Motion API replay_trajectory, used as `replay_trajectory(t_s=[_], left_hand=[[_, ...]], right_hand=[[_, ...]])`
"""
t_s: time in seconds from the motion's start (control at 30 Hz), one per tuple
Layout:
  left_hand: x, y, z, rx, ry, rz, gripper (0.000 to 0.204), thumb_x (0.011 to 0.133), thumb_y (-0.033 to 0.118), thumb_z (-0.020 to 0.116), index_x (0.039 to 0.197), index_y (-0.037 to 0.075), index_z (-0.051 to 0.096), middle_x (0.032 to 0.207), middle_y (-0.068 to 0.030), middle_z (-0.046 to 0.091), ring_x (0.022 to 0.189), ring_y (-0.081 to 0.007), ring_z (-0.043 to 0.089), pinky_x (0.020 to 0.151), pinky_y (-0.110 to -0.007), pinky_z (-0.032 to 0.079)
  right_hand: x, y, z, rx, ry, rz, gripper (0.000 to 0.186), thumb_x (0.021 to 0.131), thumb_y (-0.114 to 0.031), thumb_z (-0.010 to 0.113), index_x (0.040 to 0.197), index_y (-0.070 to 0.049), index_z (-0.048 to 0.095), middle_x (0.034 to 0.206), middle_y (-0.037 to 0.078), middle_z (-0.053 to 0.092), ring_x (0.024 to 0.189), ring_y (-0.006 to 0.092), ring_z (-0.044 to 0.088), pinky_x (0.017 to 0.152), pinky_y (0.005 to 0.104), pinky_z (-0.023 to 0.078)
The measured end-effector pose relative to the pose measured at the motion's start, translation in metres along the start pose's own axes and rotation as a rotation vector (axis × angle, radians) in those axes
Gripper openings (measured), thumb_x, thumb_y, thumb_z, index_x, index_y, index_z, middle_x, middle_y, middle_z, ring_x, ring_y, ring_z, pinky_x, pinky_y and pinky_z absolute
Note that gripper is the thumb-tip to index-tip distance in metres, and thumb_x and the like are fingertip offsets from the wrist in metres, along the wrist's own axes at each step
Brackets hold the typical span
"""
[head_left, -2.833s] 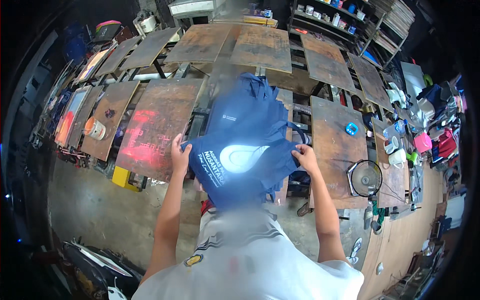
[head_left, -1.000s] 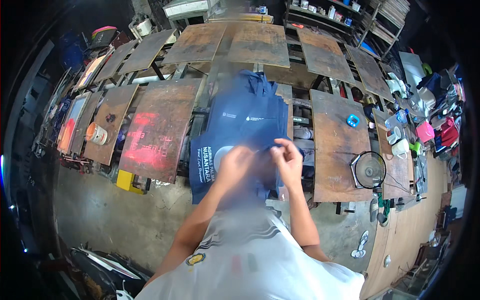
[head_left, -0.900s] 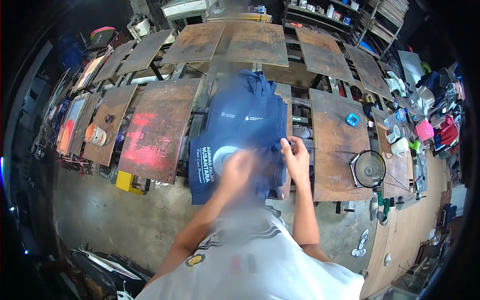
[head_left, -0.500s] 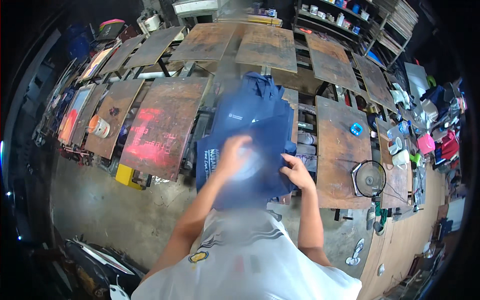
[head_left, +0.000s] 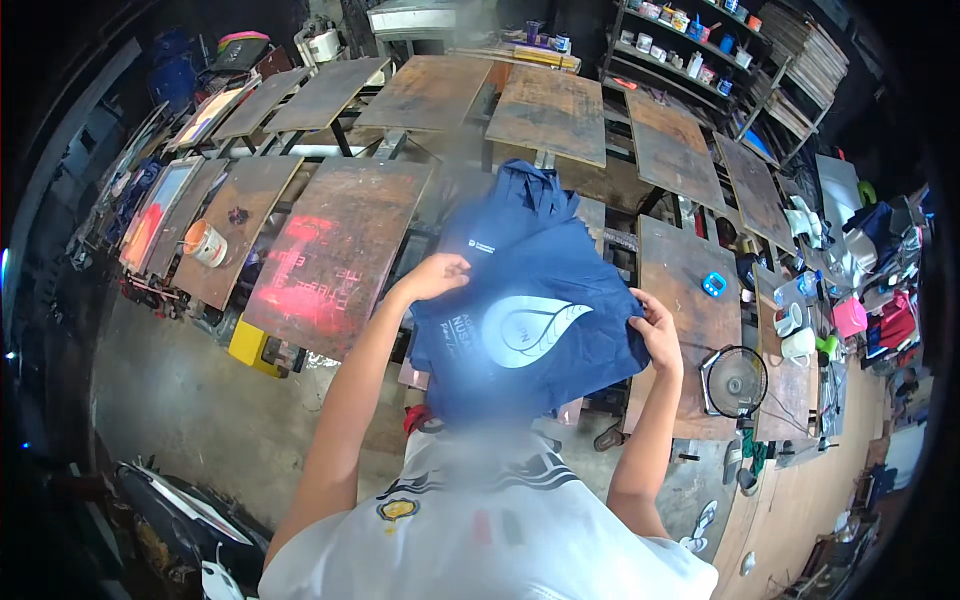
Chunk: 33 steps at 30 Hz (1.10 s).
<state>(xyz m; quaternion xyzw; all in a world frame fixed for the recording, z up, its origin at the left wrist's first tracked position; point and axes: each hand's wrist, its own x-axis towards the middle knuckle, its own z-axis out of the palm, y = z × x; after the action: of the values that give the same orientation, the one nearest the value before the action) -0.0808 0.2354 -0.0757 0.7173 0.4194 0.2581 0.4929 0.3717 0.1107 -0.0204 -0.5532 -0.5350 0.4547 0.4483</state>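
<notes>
A navy blue fabric bag (head_left: 590, 270) with a large white leaf print is spread in front of me, on top of a pile of like bags (head_left: 478, 215). Its right edge is pinched between the thumb and fingers of my right hand (head_left: 657, 332). At the upper left edge, my left hand (head_left: 437, 277) has its fingers curled together on the cloth. Bunched navy handles (head_left: 535, 185) stick out at the far end of the pile. A hazy smear down the middle of the view blurs part of the bags.
Wooden print boards (head_left: 345, 240) on metal frames stand in rows around me. At left are an orange-and-white bucket (head_left: 205, 244) and a yellow box (head_left: 255, 345). A small round fan (head_left: 735, 382) and a blue timer (head_left: 713, 284) rest at right. Shelves of jars (head_left: 690, 45) stand behind.
My left hand has moved from over the print to the bag's left edge, uncovering the leaf. My right hand has shifted right, and the top bag now lies turned and spread wider.
</notes>
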Motion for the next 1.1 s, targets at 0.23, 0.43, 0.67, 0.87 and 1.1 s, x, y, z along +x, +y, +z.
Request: replay_trajectory(t_s=[0.23,0.43,0.67,0.87,1.1], left_hand=[[-0.014,0.097,-0.017,-0.042,0.208,0.073,0.018,0.09,0.006,0.07,0.105,-0.002,0.064,0.091,-0.0023,0.068,0.084,-0.0082,0.063,0.077,-0.025,0.051],[-0.074,0.265,-0.016,0.564,0.696,0.366,0.013,0.084,0.013,0.068,0.094,0.005,0.068,0.096,-0.0103,0.07,0.088,-0.0328,0.066,0.076,-0.042,0.052],[-0.117,0.238,0.078,0.773,0.517,0.434,0.014,0.072,0.005,0.072,0.084,0.008,0.065,0.09,-0.007,0.064,0.088,-0.0277,0.061,0.076,-0.039,0.047],[-0.14,0.16,0.135,0.615,0.483,0.149,0.021,0.066,0.003,0.075,0.077,0.007,0.057,0.08,-0.0084,0.058,0.084,-0.0305,0.059,0.071,-0.041,0.047],[-0.139,0.124,0.143,0.513,0.538,0.139,0.038,0.066,0.007,0.086,0.066,0.005,0.047,0.069,-0.0095,0.052,0.065,-0.0275,0.055,0.059,-0.038,0.044]], right_hand=[[0.017,-0.002,0.02,-0.506,0.364,-0.268,0.045,0.083,0.004,0.062,0.128,0.001,0.057,0.106,0.011,0.068,0.095,0.0212,0.065,0.088,0.0313,0.049],[0.014,-0.079,0.094,-0.607,0.691,-0.59,0.031,0.085,-0.005,0.067,0.116,0.0,0.063,0.113,0.014,0.066,0.108,0.0301,0.062,0.094,0.0396,0.047],[-0.04,-0.131,0.178,0.54,-0.01,-0.089,0.027,0.096,-0.015,0.063,0.119,0.001,0.06,0.101,0.005,0.067,0.085,0.0097,0.062,0.076,0.0248,0.051],[-0.047,-0.07,0.201,0.204,0.044,-0.012,0.02,0.092,-0.011,0.068,0.107,0.002,0.067,0.086,0.002,0.068,0.075,0.0077,0.063,0.068,0.022,0.05],[-0.043,-0.044,0.203,-0.178,0.055,0.031,0.022,0.086,-0.007,0.064,0.106,0.001,0.069,0.089,0.011,0.072,0.082,0.0142,0.067,0.075,0.0297,0.052]])
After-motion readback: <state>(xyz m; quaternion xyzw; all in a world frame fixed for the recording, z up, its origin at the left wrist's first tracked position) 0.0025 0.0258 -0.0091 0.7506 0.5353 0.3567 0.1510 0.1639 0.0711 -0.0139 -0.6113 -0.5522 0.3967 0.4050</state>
